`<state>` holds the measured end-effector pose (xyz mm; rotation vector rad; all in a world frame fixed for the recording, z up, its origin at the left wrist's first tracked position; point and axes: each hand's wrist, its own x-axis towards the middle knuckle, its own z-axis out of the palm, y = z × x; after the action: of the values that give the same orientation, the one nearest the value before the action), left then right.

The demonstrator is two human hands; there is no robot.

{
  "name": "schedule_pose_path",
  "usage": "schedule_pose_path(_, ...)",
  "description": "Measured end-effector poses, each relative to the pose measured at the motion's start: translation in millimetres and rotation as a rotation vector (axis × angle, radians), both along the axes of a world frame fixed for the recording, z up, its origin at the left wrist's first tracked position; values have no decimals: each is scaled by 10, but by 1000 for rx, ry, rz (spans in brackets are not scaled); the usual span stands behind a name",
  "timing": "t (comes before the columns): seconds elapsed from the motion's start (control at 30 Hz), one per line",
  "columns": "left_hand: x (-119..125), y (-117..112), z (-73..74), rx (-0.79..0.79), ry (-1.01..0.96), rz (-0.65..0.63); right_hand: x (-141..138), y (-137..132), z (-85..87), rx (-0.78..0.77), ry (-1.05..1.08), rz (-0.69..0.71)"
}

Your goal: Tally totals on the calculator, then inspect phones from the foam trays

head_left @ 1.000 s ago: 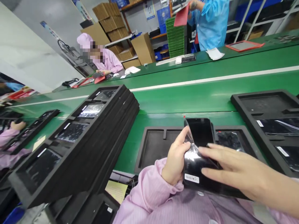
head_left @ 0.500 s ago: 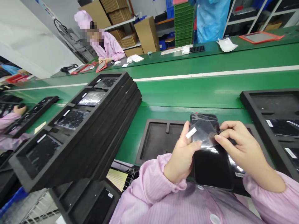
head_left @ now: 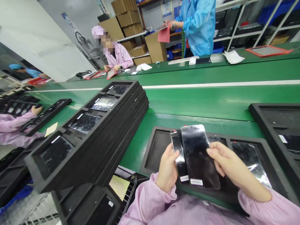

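My left hand (head_left: 167,170) is closed on a dark, glossy phone screen (head_left: 180,160), thumb along its left edge, with a white label at its lower end. A second black phone screen (head_left: 199,157), also labelled at the bottom, partly overlaps the first. My right hand (head_left: 226,159) pinches this one by its right edge, thumb on its face. Both screens are held tilted above a black foam tray (head_left: 148,157). In the tray's right pocket lies another screen (head_left: 250,156) with shiny film on it.
To my left rises a tall stack of black foam trays (head_left: 112,131) with screens in the top one. Another tray (head_left: 260,114) stands at the right. Beyond runs a green conveyor belt (head_left: 211,98). Co-workers in pink (head_left: 120,56) and blue (head_left: 199,28) are across it.
The clear film with a white tab, pinched by my right hand earlier, is out of sight. Two screens are now side by side in my hands. A co-worker in blue shows more fully.
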<state>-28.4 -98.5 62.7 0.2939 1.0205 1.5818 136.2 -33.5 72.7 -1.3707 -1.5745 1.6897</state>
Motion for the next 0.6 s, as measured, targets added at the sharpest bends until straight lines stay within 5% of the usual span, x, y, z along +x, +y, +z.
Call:
schedule_pose_path(0.13, -357, -156, -115, -154, 45, 246, -57, 123, -33, 51, -31, -122)
schedule_pose_path(0.27, -575, -288, -65, -177, 121, 362, -273, 105, -225, 62, -175, 11)
schedule_pose_path(0.43, -452, -300, 71, -89, 139, 155, -412, 27, -367, 197, -287, 83)
schedule_pose_path(0.6, -183, -231, 165, 40, 72, -214, -194, 191, -38, 366, -186, -18)
